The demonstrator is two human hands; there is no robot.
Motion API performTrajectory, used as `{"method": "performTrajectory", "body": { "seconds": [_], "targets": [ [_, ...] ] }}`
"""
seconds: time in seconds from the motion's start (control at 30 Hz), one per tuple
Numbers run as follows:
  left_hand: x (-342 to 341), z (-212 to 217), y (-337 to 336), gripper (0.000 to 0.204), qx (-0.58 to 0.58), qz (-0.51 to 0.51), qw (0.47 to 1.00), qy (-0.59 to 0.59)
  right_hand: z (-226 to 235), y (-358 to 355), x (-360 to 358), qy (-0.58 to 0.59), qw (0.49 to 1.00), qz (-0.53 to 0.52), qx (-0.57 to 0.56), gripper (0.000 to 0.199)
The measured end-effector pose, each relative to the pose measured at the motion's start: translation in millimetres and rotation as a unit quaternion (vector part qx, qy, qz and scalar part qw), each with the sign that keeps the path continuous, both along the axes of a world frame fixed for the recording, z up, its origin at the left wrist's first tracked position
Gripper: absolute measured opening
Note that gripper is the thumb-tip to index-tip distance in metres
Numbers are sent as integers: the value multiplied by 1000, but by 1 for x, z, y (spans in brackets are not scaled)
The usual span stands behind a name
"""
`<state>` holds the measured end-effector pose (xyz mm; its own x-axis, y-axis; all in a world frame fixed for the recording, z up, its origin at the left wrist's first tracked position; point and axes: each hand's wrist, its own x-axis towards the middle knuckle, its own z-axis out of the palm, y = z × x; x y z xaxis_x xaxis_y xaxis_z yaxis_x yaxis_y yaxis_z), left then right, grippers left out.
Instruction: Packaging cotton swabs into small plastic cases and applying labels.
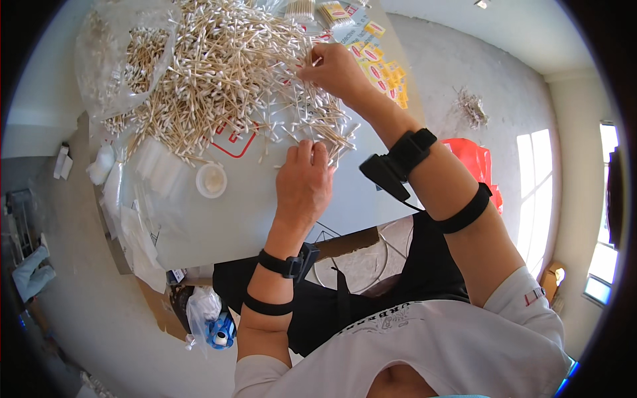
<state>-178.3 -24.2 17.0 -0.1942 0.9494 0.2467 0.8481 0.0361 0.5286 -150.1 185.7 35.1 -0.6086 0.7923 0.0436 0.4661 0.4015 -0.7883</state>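
Note:
A large heap of loose cotton swabs (219,73) with white tips and pale sticks covers the far left and middle of the table. My right hand (340,71) is at the heap's right edge, thumb and fingers pinched together on cotton swabs; the fingers partly hide them. Closer to me, my left hand (304,182) is palm down with its fingers curled, beside a thinner scatter of swabs (332,126). What lies under its fingertips, if anything, is hidden. Black straps with small devices circle both my forearms.
A clear plastic bag (99,60) lies over the heap's left side. A small round white tub (211,180) stands near it. Yellow and white labels (385,76) and bundled swabs (335,14) lie at the far right. Beyond the table are a red bag (470,156) and floor litter (472,108).

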Motion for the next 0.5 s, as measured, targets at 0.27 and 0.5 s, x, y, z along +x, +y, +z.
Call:
{"method": "performTrajectory", "body": {
  "seconds": [0.27, 0.5],
  "targets": [
    [-2, -4, -2, 43, 21, 20, 1000, -5, 6, -37, 53, 3, 991, -53, -119, 13],
    [-2, -2, 0, 33, 24, 14, 1000, -7, -18, -35, 72, 42, 998, -51, -15, 20]
  ]
}}
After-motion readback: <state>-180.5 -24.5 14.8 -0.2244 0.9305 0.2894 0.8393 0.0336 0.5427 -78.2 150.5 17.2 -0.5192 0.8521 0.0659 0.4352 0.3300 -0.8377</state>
